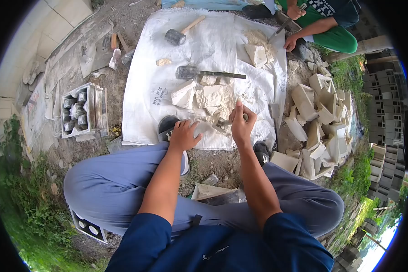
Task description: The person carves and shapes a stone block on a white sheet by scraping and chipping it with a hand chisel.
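Note:
My right hand (243, 123) is closed round the handle of a small tool, whose metal end (224, 122) points left into pale crumbs on the white sheet (145, 68). Fingers apart and holding nothing, my left hand (184, 135) rests near the sheet's front edge, by my shoe (167, 123). Just beyond my hands lie broken cream-coloured chunks (210, 97) with powder around them. Behind the chunks, a hammer with a dark handle (222, 74) lies across the sheet. Farther back is a mallet (176, 37) with a wooden handle.
At the top right another person's hand (296, 12) grips a tool beside a pale block (256, 55). Broken pale blocks (322, 104) are heaped on the right. A metal mould (82, 110) stands at the left, and an open box (213, 192) lies between my legs.

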Tool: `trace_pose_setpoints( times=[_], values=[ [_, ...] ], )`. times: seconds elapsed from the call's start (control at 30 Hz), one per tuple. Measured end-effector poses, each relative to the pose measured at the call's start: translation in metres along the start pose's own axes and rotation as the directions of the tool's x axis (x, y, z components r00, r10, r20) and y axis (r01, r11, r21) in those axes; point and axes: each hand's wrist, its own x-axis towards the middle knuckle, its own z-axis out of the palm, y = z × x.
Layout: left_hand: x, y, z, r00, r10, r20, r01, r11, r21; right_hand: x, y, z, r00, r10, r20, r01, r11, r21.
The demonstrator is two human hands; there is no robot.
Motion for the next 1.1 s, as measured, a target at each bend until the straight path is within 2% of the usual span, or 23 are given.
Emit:
trace_pose_setpoints(
  times=[0.07,0.2,0.3,0.37,0.43,0.5,0.57,0.7,0.77,0.8,0.87,0.9,0.97,1.03,1.1],
  values=[
    [-0.010,0.003,0.006,0.998,-0.031,0.057,0.032,0.999,-0.019,0.009,-0.037,-0.004,0.997,0.002,0.072,-0.008,0.997,0.082],
    [-0.003,0.003,0.006,1.000,-0.014,0.012,0.013,1.000,0.009,0.014,-0.068,-0.006,0.989,-0.017,0.149,0.003,0.996,0.089],
    [-0.004,0.004,0.001,1.000,-0.012,0.015,0.012,1.000,0.009,0.011,0.001,-0.003,0.995,-0.024,0.099,0.024,1.000,-0.006],
    [-0.003,0.005,0.001,1.000,0.001,0.007,-0.001,1.000,0.001,-0.002,0.061,-0.010,0.990,-0.111,0.084,0.119,0.988,-0.095],
    [-0.003,0.003,0.003,1.000,-0.001,-0.004,0.001,1.000,-0.009,0.003,0.048,-0.005,0.992,-0.077,0.102,0.083,0.995,-0.060],
    [-0.006,0.004,0.006,1.000,0.020,-0.023,-0.020,1.000,0.013,-0.002,0.028,-0.007,0.999,0.004,0.040,-0.004,1.000,-0.007],
    [-0.004,0.001,0.007,1.000,0.011,-0.015,-0.011,1.000,0.010,-0.002,0.012,-0.009,1.000,0.015,0.015,-0.016,0.999,0.046],
    [-0.003,0.002,0.006,1.000,-0.004,0.003,0.004,1.000,0.002,-0.002,-0.042,-0.011,0.985,-0.086,0.149,0.093,0.995,-0.045],
    [-0.003,0.003,0.008,1.000,-0.002,-0.024,0.003,1.000,0.028,0.001,-0.053,-0.011,0.991,-0.009,0.132,0.000,0.998,0.062],
    [-0.004,0.003,0.007,1.000,-0.003,-0.025,0.004,1.000,0.028,0.002,-0.042,-0.010,0.991,-0.009,0.134,0.001,0.998,0.062],
    [-0.003,0.002,0.005,1.000,-0.001,0.005,0.001,1.000,0.007,-0.001,0.011,-0.011,1.000,-0.007,0.028,0.005,0.999,0.036],
    [-0.003,0.002,0.007,1.000,0.007,-0.001,-0.007,1.000,0.010,-0.006,0.051,-0.011,0.997,-0.073,0.029,0.074,0.995,-0.064],
    [-0.002,0.000,0.012,0.999,0.024,-0.045,-0.023,1.000,0.014,-0.009,0.050,-0.007,0.999,-0.018,0.034,0.020,0.998,-0.062],
    [-0.007,0.003,0.010,0.999,0.029,-0.020,-0.029,1.000,0.005,-0.013,0.038,-0.011,0.999,-0.025,0.022,0.026,0.999,-0.025],
    [-0.002,0.000,0.011,0.999,0.017,-0.040,-0.017,1.000,0.002,-0.008,0.020,-0.016,1.000,-0.001,-0.015,0.003,0.994,0.109]
  ],
)
